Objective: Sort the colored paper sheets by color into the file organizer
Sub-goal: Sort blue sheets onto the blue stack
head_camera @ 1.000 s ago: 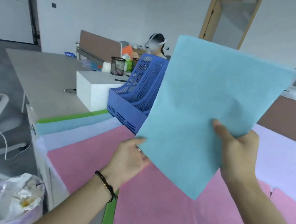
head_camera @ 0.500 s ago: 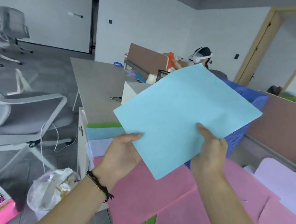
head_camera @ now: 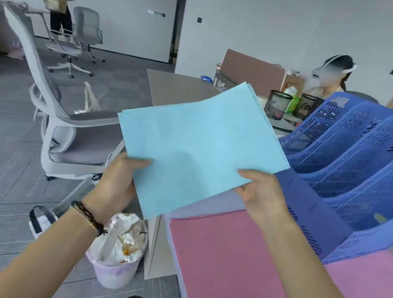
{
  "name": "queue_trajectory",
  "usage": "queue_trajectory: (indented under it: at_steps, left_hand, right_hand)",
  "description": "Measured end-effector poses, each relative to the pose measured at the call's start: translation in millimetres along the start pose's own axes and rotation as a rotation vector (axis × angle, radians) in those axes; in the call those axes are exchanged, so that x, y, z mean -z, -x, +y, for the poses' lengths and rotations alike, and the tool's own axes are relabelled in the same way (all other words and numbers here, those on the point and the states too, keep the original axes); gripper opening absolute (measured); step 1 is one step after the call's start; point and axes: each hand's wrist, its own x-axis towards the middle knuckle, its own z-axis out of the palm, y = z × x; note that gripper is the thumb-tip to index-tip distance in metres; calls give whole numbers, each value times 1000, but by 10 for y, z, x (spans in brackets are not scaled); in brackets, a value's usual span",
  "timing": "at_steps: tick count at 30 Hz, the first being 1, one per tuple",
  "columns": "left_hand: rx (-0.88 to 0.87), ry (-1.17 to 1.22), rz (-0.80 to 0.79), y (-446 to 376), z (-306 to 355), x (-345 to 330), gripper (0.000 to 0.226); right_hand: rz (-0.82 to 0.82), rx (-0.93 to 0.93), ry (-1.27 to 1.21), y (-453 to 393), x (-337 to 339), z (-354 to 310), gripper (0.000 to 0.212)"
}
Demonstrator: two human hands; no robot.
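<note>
So we've got a thin stack of light blue paper sheets [head_camera: 198,146] up in the air in front of us, both hands on it. Our left hand [head_camera: 117,183] pinches the near-left edge, thumb on top and fingers tucked under, and our right hand [head_camera: 262,198] pinches the near-right corner the same way. You can see a few sheet edges fanning at the far corner, so it looks like more than one sheet, though we can't count them.

The thing that matters for what comes next: the blue perforated plastic file organizer [head_camera: 352,169] sits on the tabletop [head_camera: 173,88] off to the right of the stack, and its slots run away from us and up to the right. The stack is tilted, long axis going from near-left to far-right, with its right edge just about overlapping the closest divider in the view. Our right hand is the nearer one to the slots; the left is on the far side, out over the floor next to the grey mesh office chair [head_camera: 74,122] and the bagged waste bin [head_camera: 118,251].

Our guess is the stack has to swing right and stand up on edge so it can drop between two dividers, with the right hand leading. Which slot is meant for blue we can't tell, since we can't see inside them. The pink paper sheets [head_camera: 237,266] lie flat on the tabletop under our right arm, unsorted.
</note>
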Motion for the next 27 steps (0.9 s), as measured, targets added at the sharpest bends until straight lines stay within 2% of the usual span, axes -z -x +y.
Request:
queue_trajectory:
  at_steps: [3, 4, 9, 12, 16, 20, 23, 24, 27]
  left_hand:
    - [27, 36, 112, -73, 45, 325, 40]
    - [49, 51, 147, -82, 45, 430, 39]
    - [132, 152, 242, -88, -28, 797, 33]
    - [136, 159, 298, -94, -103, 973, 46]
    - [183, 188, 400, -76, -177, 1163, 25]
    - [199, 204, 427, -80, -197, 1228, 19]
    - [200, 208, 432, -74, -170, 1227, 18]
    - [195, 214, 433, -73, -163, 1237, 19]
    - [194, 216, 433, -52, -136, 1243, 21]
  right_hand:
    - [-285, -41, 227, -206, -92, 69, 60]
    - [-329, -51, 340, -279, -125, 126, 61]
    - [-377, 183, 1201, -548, -229, 693, 47]
    - [-388, 365, 1489, -583, -153, 1009, 31]
    - [-329, 553, 1515, -536, -105, 1186, 20]
    - [-300, 574, 1466, -515, -85, 1181, 14]
    - [-286, 505, 1374, -500, -80, 1171, 13]
    - [-278, 486, 1365, -502, -82, 1176, 16]
    - [-257, 587, 1429, -511, -118, 1201, 34]
